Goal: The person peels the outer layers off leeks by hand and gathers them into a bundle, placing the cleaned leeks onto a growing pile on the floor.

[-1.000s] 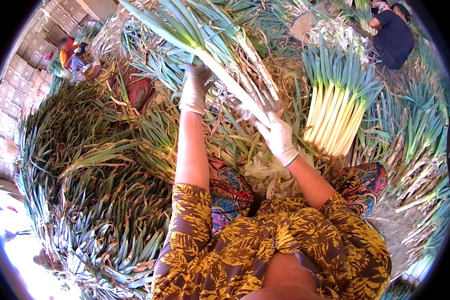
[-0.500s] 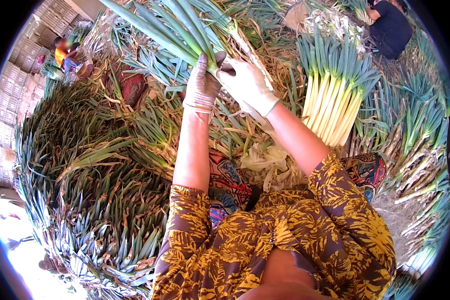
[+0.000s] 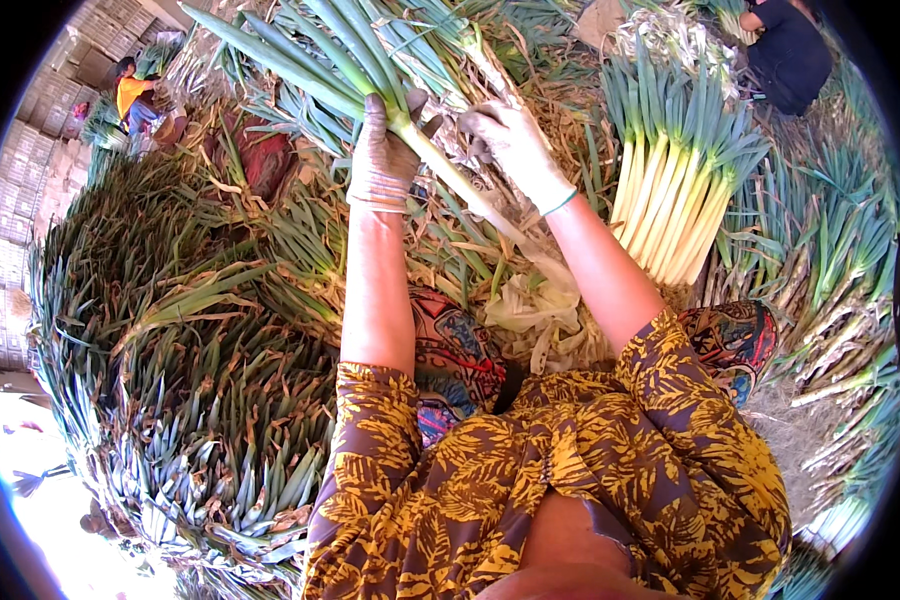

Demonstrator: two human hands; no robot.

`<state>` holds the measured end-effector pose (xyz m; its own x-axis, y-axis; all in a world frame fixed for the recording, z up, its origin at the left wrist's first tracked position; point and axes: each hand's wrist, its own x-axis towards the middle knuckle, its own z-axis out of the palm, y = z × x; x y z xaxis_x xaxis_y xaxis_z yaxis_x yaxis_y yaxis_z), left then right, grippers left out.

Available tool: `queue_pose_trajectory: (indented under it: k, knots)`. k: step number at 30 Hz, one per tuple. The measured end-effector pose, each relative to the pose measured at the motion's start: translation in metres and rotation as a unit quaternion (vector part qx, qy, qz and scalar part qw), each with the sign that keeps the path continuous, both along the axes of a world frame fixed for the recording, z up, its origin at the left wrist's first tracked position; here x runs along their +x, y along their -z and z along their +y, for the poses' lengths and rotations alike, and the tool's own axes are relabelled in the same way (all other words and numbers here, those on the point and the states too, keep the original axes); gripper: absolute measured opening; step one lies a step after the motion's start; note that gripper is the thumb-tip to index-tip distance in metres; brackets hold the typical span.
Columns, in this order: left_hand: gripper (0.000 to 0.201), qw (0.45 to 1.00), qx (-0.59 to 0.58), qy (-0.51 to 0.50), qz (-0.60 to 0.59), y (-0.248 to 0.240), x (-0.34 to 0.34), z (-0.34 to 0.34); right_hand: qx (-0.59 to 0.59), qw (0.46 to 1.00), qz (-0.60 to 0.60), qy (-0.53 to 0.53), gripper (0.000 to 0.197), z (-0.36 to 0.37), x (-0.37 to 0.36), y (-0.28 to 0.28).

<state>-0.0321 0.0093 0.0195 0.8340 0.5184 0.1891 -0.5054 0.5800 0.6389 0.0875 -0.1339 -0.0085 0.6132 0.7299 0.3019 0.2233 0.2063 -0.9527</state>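
My gloved left hand (image 3: 385,155) is closed around a long spring onion (image 3: 457,180) where its leaves meet the pale stalk. The green leaves fan toward the upper left, and the white stalk slants down to the right toward my right forearm. My gloved right hand (image 3: 515,150) is just right of the stalk, apart from it, with bent fingers drawn together. Whatever is in those fingers, if anything, cannot be made out. Right of my right hand lies a neat row of cleaned spring onions (image 3: 670,190) with pale stalks toward me.
A large dense pile of spring onions (image 3: 200,370) fills the left side. More untrimmed spring onions (image 3: 840,330) lie along the right. Pale peelings (image 3: 535,320) are heaped before my lap. One person (image 3: 135,100) sits far left, another (image 3: 785,55) far right.
My right hand has come away from the onion's neck, moving right and slightly down. My left hand has shifted slightly left, still holding the onion, and more of the white stalk shows.
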Motion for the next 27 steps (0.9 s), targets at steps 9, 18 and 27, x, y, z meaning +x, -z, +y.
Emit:
queue_pose_trajectory:
  k: [9,18,27]
  knots:
    - [0.05,1.0,0.016,0.008,0.0,0.005,0.007,-0.012,-0.115,0.965,-0.222,0.084,0.022,0.011,-0.03,-0.038]
    - [0.066,0.999,0.009,-0.037,0.01,0.0,-0.022,0.03,0.154,0.866,0.435,-0.195,0.016,-0.025,-0.034,-0.013]
    - [0.068,0.996,-0.054,-0.011,-0.063,0.006,-0.037,0.064,-0.586,0.71,-0.29,-0.26,0.034,-0.18,-0.051,0.189]
